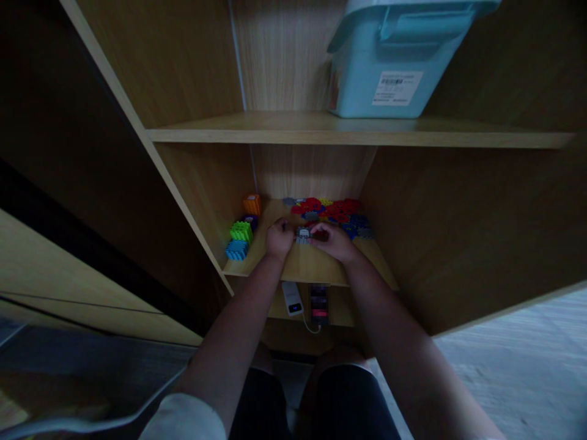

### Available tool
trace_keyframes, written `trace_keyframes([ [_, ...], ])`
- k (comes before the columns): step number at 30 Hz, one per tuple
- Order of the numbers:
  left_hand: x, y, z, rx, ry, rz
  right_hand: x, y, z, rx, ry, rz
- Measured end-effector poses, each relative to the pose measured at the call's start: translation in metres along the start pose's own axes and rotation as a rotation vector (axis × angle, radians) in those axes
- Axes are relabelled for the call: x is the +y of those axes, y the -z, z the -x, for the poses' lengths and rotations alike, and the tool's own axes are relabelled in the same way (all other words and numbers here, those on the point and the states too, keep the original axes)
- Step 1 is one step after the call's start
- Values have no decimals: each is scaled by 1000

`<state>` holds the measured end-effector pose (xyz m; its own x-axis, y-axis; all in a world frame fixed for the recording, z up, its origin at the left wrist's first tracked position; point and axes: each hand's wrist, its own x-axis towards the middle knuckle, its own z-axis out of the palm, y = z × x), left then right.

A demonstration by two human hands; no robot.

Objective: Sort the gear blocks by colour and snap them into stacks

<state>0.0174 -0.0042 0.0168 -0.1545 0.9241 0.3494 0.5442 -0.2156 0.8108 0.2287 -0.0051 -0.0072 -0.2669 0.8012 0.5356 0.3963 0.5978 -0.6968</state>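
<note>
A small grey block [303,235] with notched edges and a pale patch on top sits between my hands on the middle shelf. My right hand [335,241] has its thumb and fingers at the block's right side in a pinch. On the other side, my left hand [279,238] is closed with curled fingers, right beside the block; what lies inside those fingers is hidden. Behind the hands is a spread of flat interlocking pieces, with red pieces [340,211], blue pieces [355,227] and a few grey and yellow ones.
Along the left wall stand an orange block [252,205], a dark purple block [250,220], a green block [241,231] and a light blue block [237,249]. A teal bin [394,67] rests on the upper shelf [275,133]. Below lie a white power bank [292,297] and a cabled phone [319,304].
</note>
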Motion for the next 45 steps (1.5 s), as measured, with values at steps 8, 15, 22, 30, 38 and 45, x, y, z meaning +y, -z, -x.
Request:
trace_keyframes([
  [8, -1, 0, 1, -14, 0, 6, 1, 1, 1, -14, -48, 71],
  [15, -2, -1, 0, -25, -9, -3, -1, 2, 0, -20, -60, 80],
  [22, 2, 1, 1, -33, -2, -18, -3, 0, 0, -18, -74, 79],
  [30, -1, -2, -1, -26, 0, -53, -1, -1, 0, -27, -83, 39],
  [38, 0, -1, -1, -36, 11, -56, -1, -2, 0, -43, -105, -6],
  [45, -2, -2, -1, -33, -8, -44, -2, -3, -1, -48, -106, -6],
])
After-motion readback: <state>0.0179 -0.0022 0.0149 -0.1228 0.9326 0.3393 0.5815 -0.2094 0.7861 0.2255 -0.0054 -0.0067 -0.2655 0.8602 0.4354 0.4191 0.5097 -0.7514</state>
